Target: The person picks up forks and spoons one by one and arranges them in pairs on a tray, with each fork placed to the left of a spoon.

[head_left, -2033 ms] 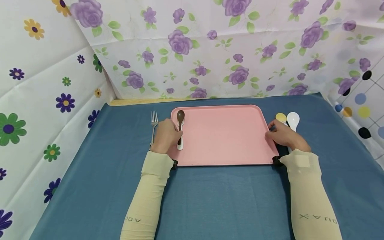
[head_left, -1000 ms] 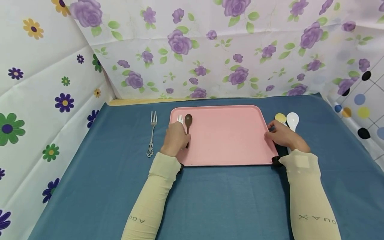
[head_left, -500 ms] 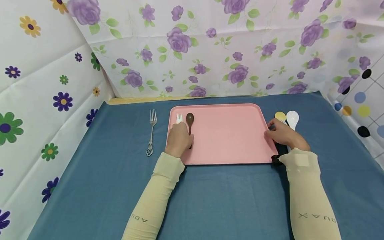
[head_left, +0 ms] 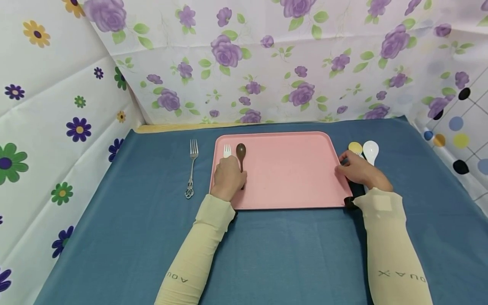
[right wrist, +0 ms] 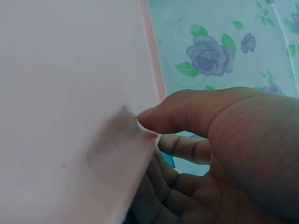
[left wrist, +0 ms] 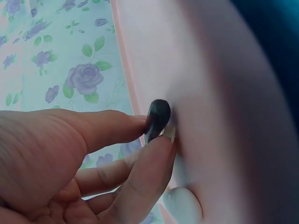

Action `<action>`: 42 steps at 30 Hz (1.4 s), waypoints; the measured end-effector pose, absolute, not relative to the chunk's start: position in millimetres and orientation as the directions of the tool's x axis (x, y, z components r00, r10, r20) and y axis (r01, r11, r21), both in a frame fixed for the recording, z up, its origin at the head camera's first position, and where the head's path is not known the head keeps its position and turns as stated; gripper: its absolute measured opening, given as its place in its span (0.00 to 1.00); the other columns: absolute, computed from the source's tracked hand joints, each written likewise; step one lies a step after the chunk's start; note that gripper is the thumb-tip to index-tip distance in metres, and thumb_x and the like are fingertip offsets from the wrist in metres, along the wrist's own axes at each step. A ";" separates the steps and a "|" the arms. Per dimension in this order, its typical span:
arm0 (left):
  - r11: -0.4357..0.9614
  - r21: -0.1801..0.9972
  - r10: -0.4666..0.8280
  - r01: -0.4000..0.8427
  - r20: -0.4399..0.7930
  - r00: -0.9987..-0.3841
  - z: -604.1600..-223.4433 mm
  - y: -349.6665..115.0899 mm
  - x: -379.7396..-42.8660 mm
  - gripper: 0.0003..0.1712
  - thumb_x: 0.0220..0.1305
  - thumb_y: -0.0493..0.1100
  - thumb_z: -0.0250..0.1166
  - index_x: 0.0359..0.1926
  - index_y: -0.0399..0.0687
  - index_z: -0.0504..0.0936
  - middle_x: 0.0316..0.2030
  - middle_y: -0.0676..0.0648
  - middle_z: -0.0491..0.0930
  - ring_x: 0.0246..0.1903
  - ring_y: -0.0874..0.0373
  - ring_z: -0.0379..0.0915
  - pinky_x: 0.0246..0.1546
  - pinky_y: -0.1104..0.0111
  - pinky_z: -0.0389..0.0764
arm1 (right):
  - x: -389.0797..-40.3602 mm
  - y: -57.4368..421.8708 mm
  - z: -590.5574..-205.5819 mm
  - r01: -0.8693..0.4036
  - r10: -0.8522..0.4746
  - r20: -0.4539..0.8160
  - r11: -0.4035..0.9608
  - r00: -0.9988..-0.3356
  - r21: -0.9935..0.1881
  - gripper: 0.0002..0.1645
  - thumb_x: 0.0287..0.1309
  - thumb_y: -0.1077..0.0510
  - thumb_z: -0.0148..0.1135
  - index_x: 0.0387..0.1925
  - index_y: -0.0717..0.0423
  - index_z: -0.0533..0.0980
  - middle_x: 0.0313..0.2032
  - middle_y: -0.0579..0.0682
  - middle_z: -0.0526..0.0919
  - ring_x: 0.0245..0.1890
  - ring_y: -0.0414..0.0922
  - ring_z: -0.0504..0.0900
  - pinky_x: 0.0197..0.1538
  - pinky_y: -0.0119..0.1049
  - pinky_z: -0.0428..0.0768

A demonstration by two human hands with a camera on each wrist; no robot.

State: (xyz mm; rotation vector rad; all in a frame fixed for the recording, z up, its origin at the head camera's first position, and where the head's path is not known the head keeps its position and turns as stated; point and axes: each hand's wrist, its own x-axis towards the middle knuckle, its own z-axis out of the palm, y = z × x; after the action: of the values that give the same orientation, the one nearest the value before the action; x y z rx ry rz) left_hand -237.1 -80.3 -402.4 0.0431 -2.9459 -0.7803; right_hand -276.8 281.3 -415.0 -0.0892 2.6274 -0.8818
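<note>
My left hand point(head_left: 228, 178) is over the left part of the pink tray point(head_left: 282, 169) and pinches the handle of a dark brown spoon point(head_left: 241, 151) between thumb and finger. In the left wrist view, the spoon's dark handle end point(left wrist: 159, 113) sticks out past the fingertips. A white fork point(head_left: 227, 151) lies just left of the spoon on the tray, its handle covered by the hand in the head view. At the tray's right edge, my right hand point(head_left: 364, 171) grips the rim, thumb on top in the right wrist view and the other fingers outside and below.
A silver fork point(head_left: 192, 169) with an ornate handle lies on the blue tablecloth point(head_left: 297, 254) left of the tray. Beyond the right hand are a white spoon point(head_left: 370, 151) and a yellow round-ended utensil point(head_left: 355, 148). A floral curtain point(head_left: 267, 63) hangs behind the table.
My left hand has shifted right with the brown spoon, which earlier lay along the white utensil at the tray's left edge. The white fork's tines now show. My right hand stays on the rim.
</note>
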 end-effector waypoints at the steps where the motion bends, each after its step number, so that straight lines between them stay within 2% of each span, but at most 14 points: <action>1: 0.870 0.492 -0.053 -0.005 0.083 -0.995 -402.7 -80.4 -237.2 0.16 0.58 0.39 0.65 0.16 0.42 0.73 0.12 0.46 0.73 0.12 0.56 0.71 0.11 0.68 0.69 | -276.9 281.3 -415.4 0.055 -0.174 -0.321 0.803 -0.931 -0.593 0.26 0.67 0.54 0.50 0.57 0.68 0.59 0.48 0.67 0.72 0.45 0.56 0.74 0.49 0.53 0.75; 11: 0.876 0.482 -0.039 0.005 0.081 -0.996 -399.5 -82.3 -235.6 0.15 0.58 0.40 0.66 0.18 0.41 0.74 0.13 0.45 0.75 0.13 0.56 0.72 0.14 0.67 0.71 | -277.9 280.8 -416.1 0.047 -0.181 -0.313 0.797 -0.932 -0.602 0.26 0.66 0.55 0.50 0.57 0.69 0.58 0.49 0.67 0.71 0.45 0.56 0.74 0.48 0.52 0.75; 18: 0.870 0.493 -0.003 -0.004 -0.004 -1.000 -391.2 -85.7 -232.6 0.12 0.52 0.37 0.69 0.18 0.39 0.77 0.14 0.44 0.74 0.13 0.55 0.72 0.13 0.69 0.68 | -277.7 281.2 -415.2 0.055 -0.172 -0.316 0.800 -0.933 -0.598 0.26 0.66 0.54 0.50 0.57 0.68 0.59 0.49 0.67 0.71 0.46 0.56 0.74 0.49 0.54 0.75; 27: 0.855 0.518 -0.003 -0.020 -0.034 -0.999 -390.4 -83.7 -232.0 0.09 0.51 0.34 0.68 0.20 0.39 0.77 0.15 0.43 0.75 0.13 0.55 0.72 0.12 0.69 0.69 | -278.2 280.8 -416.5 0.061 -0.167 -0.321 0.801 -0.932 -0.595 0.26 0.66 0.55 0.50 0.57 0.68 0.59 0.49 0.67 0.71 0.46 0.56 0.74 0.50 0.54 0.74; 42: 0.845 0.535 0.004 0.006 0.006 -1.000 -393.6 -77.5 -232.7 0.08 0.51 0.32 0.67 0.20 0.39 0.77 0.14 0.44 0.76 0.12 0.55 0.72 0.11 0.69 0.70 | -278.2 279.9 -415.4 0.058 -0.177 -0.324 0.797 -0.929 -0.601 0.27 0.67 0.55 0.48 0.58 0.71 0.58 0.50 0.68 0.69 0.46 0.57 0.74 0.49 0.54 0.75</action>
State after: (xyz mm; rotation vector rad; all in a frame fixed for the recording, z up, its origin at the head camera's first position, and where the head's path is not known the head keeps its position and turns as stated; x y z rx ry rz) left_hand -232.7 -77.5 -393.6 -0.0086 -3.0133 -0.8735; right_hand -278.2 279.9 -415.4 -0.0904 2.6201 -0.8924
